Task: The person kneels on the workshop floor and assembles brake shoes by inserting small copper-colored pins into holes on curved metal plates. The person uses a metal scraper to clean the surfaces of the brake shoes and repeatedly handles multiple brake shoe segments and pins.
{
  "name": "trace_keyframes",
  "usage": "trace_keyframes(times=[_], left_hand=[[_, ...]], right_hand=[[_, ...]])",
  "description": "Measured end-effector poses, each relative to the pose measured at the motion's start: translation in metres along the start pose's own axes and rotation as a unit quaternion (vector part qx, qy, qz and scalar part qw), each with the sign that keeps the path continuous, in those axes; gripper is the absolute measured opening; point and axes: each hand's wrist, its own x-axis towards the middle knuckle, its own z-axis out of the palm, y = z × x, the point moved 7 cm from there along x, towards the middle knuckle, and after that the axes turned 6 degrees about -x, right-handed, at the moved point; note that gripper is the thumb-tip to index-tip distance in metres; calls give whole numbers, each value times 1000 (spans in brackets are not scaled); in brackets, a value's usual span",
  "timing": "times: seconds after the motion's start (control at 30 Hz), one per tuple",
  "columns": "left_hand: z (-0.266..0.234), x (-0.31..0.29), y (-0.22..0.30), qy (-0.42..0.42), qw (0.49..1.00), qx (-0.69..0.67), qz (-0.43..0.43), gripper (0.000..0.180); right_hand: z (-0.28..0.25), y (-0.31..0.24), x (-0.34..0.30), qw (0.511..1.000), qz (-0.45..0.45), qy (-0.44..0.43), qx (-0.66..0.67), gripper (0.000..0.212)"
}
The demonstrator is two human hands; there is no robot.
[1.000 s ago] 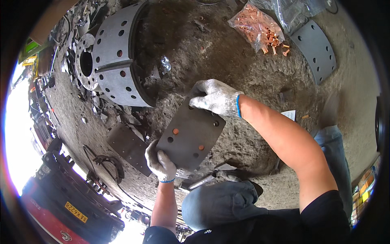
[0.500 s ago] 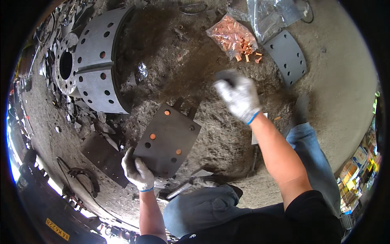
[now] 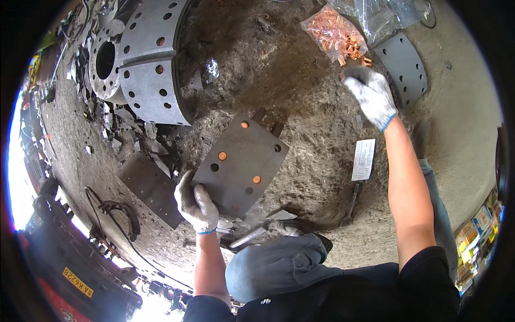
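My left hand (image 3: 198, 204), in a white work glove, grips the near left edge of a dark brake lining plate (image 3: 241, 166), thumb on top. Three copper rivet heads show in the plate's holes; other holes look dark. Two metal tabs stick out from under its far edge. My gloved right hand (image 3: 371, 97) hovers just below a clear bag of copper rivets (image 3: 335, 33), its thumb and fingers drawn together. A tiny reddish bit shows at the fingertips, too small to name. Right of that hand lies a loose grey brake lining (image 3: 402, 68) with holes.
A large drilled brake-shoe assembly (image 3: 153, 67) stands at the far left, with broken flakes around it. Another dark plate (image 3: 150, 188) lies left of my left hand. A printed slip (image 3: 363, 159) and a thin tool (image 3: 351, 206) lie right of centre. Clear plastic wrap (image 3: 383, 19) lies far right.
My right hand has moved right, closer to the loose lining and below the rivet bag. My left hand keeps its grip on the plate. The whole view has shifted a little.
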Motion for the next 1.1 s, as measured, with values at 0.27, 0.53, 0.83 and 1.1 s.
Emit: trace_keyframes(times=[0.27,0.53,0.83,1.1], left_hand=[[1,1,0,20,1000,-13,1,42],[0,-1,-1,30,998,-43,-26,43],[1,0,-4,29,999,-25,-11,42],[-5,5,19,28,998,28,55,36]], right_hand=[[128,-75,-82,877,112,-353,306,19],[136,-92,-70,932,-41,-330,144,28],[143,-72,-72,965,25,-223,134,26],[123,-103,-74,932,88,-136,324,24]])
